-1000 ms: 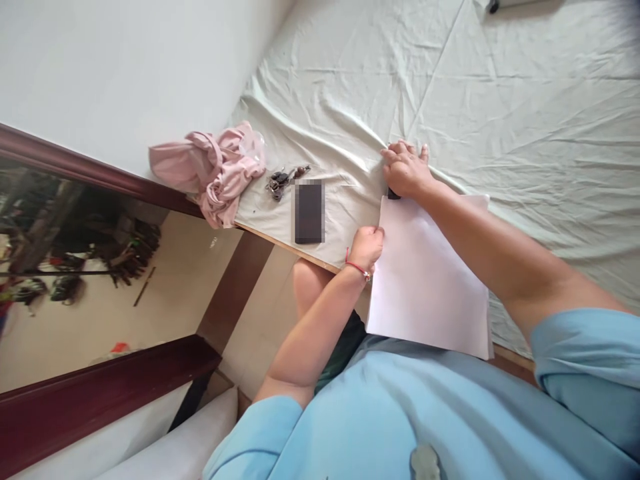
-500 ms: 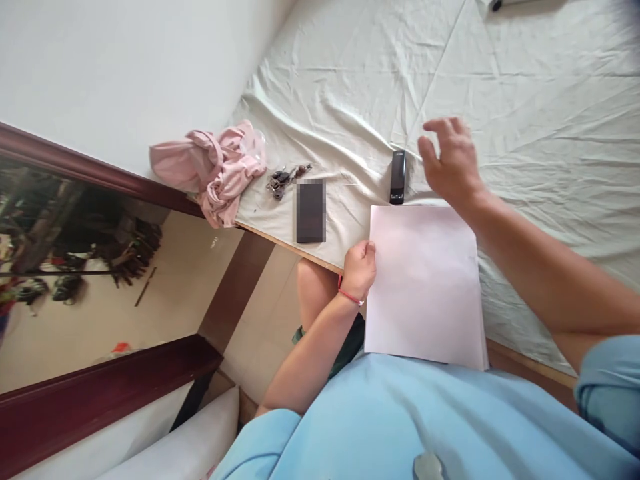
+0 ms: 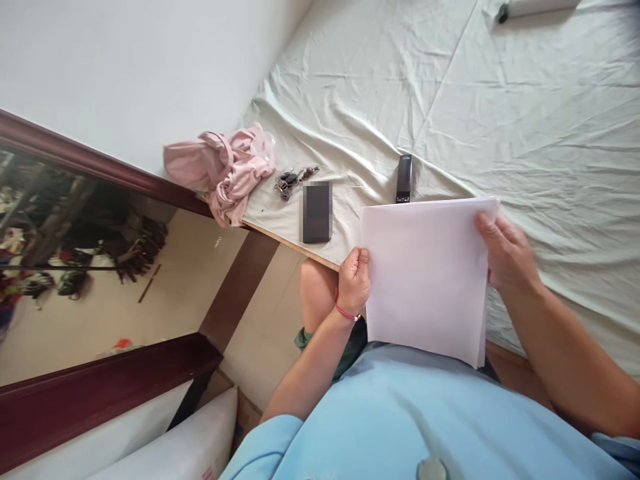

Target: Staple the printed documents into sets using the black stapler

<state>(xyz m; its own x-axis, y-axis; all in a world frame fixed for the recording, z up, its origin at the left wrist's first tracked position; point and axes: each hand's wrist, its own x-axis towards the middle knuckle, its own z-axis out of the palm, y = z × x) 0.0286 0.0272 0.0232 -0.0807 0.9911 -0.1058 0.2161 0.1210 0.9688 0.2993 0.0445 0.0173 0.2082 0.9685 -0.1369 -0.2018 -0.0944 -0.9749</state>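
A stack of white paper sheets is held up in front of my body, over the bed's near edge. My left hand, with a red cord bracelet on the wrist, grips the stack's left edge between thumb and fingers. On the other side, my right hand pinches the stack near its upper right corner, thumb on top and the other fingers partly behind. Just beyond the paper's far edge lies a black stapler-like object, its lower end close to or behind the sheets.
A dark, blurred-out phone-like rectangle lies left of the paper, with a bunch of keys behind it. Bunched pink cloth hangs at the corner. A pale cylinder rests at the far right on the wrinkled sheet.
My right hand has come down from above the sheet and taken hold of the paper's right side. The stack's far right corner is now raised. The view has shifted slightly.
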